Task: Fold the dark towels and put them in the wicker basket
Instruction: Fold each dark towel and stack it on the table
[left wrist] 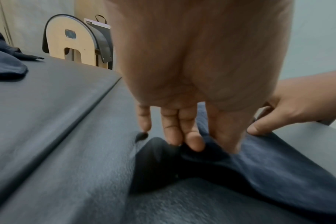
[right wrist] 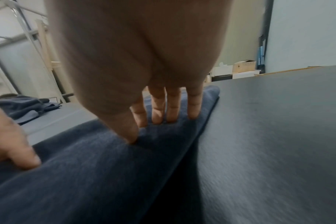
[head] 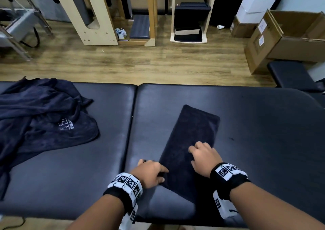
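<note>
From the head view, a folded dark towel (head: 190, 147) lies as a long strip on the padded treatment table (head: 255, 124), running away from both hands. The left hand (head: 151, 174) sits at the strip's near left edge, and the right hand (head: 204, 157) rests on top of it. A heap of unfolded dark towels (head: 40, 117) lies well to the left of the left fingers, beyond the table's seam. Cardboard boxes (head: 288, 36) stand on the floor far ahead to the right.

The left wrist view adds the grip: the left fingers (left wrist: 194, 142) and thumb pinch the towel's edge (left wrist: 211, 153), lifting a fold off the table.

The right wrist view shows the right fingers (right wrist: 173, 106) straight and spread, pressing flat on the towel, whose far end lies just beyond the fingertips.
</note>
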`<state>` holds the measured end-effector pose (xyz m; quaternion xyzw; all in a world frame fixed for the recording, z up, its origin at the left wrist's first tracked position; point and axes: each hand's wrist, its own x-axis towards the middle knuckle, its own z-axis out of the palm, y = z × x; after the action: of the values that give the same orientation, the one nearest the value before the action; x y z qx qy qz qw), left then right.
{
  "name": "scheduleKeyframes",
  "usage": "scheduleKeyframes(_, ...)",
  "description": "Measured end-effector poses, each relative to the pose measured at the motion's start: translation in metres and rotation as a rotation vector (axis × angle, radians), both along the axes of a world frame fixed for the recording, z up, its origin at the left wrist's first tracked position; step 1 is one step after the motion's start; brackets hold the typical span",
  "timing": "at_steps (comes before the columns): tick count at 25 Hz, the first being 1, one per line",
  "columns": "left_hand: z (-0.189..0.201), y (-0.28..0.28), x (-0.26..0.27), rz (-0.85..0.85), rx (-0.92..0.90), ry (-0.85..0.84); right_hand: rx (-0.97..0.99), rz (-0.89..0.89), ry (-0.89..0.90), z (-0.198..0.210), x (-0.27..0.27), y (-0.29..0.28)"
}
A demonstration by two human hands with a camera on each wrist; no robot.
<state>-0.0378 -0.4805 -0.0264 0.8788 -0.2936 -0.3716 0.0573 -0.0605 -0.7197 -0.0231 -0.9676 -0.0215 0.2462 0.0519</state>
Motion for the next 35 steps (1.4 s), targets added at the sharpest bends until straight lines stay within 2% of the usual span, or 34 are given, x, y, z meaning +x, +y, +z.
scheduleKeyframes(2, 0.002, -0.003, -0.008, 0.009, -0.023, -0.046, -0.031, 0.006, -0.033, -0.001, -0.016, -0.003)
scheduleKeyframes(5, 0.006, -0.015, -0.019, -0.078, -0.006, -0.208, -0.012, 0.114, -0.078, -0.002, -0.04, 0.008)
scheduleKeyframes(8, 0.001, -0.023, -0.024, -0.148, 0.029, -0.337, 0.023, 0.121, 0.052, -0.004, -0.064, 0.019)
scheduleKeyframes(10, -0.003, -0.025, -0.022, -0.182, 0.045, -0.356, 0.016, 0.079, 0.098, -0.005, -0.075, 0.019)
scheduleKeyframes(13, -0.002, -0.029, -0.017, -0.268, 0.131, -0.343, 0.028, 0.102, 0.055, -0.002, -0.076, 0.017)
scheduleKeyframes(16, -0.005, -0.033, -0.009, -0.311, 0.103, -0.379, 0.038, 0.084, 0.025, 0.006, -0.065, 0.011)
scheduleKeyframes(19, 0.019, -0.049, 0.014, -0.191, 0.032, -0.332, 0.096, -0.045, -0.038, 0.017, -0.048, -0.007)
scheduleKeyframes(26, 0.066, -0.099, 0.116, 0.084, -0.161, -0.226, 0.128, -0.296, -0.213, 0.044, 0.027, -0.064)
scheduleKeyframes(29, 0.058, -0.124, 0.154, 0.244, -0.317, -0.224, 0.19, -0.462, -0.288, 0.045, 0.065, -0.085)
scheduleKeyframes(32, 0.039, -0.13, 0.166, 0.379, -0.503, -0.267, 0.198, -0.593, -0.323, 0.037, 0.079, -0.094)
scheduleKeyframes(34, 0.025, -0.128, 0.164, 0.368, -0.477, -0.307, 0.153, -0.599, -0.282, 0.025, 0.072, -0.091)
scheduleKeyframes(35, 0.019, -0.127, 0.163, 0.336, -0.38, -0.304, 0.14, -0.586, -0.247, 0.018, 0.067, -0.087)
